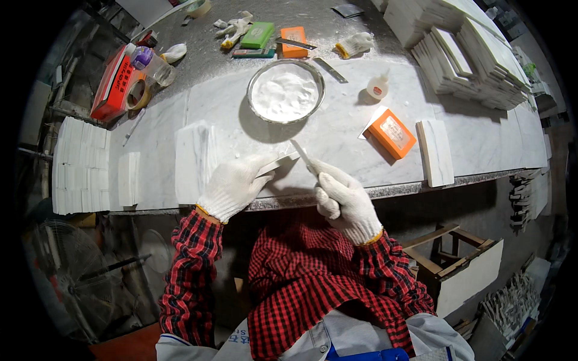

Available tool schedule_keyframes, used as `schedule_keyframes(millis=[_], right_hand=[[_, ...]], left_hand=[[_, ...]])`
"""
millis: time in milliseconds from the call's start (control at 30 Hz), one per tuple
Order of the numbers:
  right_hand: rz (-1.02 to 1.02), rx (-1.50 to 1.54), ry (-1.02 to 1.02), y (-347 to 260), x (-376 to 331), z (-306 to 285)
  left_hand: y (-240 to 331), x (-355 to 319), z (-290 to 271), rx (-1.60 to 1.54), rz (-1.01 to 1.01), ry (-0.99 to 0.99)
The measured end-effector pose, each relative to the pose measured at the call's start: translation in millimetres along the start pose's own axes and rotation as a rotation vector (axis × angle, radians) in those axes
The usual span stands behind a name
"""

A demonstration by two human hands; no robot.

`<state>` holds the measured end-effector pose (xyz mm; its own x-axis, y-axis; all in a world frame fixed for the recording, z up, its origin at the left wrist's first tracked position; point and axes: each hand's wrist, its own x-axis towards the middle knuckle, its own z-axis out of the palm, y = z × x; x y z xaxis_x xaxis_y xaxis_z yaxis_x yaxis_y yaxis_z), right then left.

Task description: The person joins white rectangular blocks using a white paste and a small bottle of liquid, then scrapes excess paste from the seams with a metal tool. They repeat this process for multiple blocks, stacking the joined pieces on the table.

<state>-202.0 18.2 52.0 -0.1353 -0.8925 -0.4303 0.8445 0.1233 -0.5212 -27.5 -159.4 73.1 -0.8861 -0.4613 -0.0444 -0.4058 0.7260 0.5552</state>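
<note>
Far left, off the table edge: stacked white tiles (80, 165), flat and square-cut. Left hand (232, 185), knit cotton glove, fingers closed on a thin white stone strip (278, 163) held at the near edge of the grey-veined marble table (337, 129). Right hand (344, 201), same glove, fingers wrapped round a narrow metal blade (303, 155), its tip meeting the strip's right end. Just beyond: round steel bowl (285, 92) of white paste. Right: orange box (392, 133), then an upright-lying white slab (435, 152). Far right: heaped white tile stacks (466, 51).
</note>
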Motion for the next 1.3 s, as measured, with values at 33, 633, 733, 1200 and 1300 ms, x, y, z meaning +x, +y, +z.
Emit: schedule_keyframes(millis=[33, 633, 733, 1200, 1300], right_hand=[[-0.029, -0.032, 0.028, -4, 0, -3], [-0.589, -1.565, 0.135, -97, 87, 19], [-0.549, -1.683, 0.111, -100, 101, 15], [-0.236, -1.238, 0.063, -123, 69, 0], [-0.206, -1.218, 0.031, -123, 58, -1]], left_hand=[[-5, -1, 3, -0.017, 0.036, 0.037], [-4, 2, -2, 0.007, -0.065, 0.0], [-7, 2, 2, 0.042, -0.07, -0.006], [-3, 3, -1, -0.027, -0.022, 0.071], [-10, 1, 3, 0.009, -0.059, 0.044]])
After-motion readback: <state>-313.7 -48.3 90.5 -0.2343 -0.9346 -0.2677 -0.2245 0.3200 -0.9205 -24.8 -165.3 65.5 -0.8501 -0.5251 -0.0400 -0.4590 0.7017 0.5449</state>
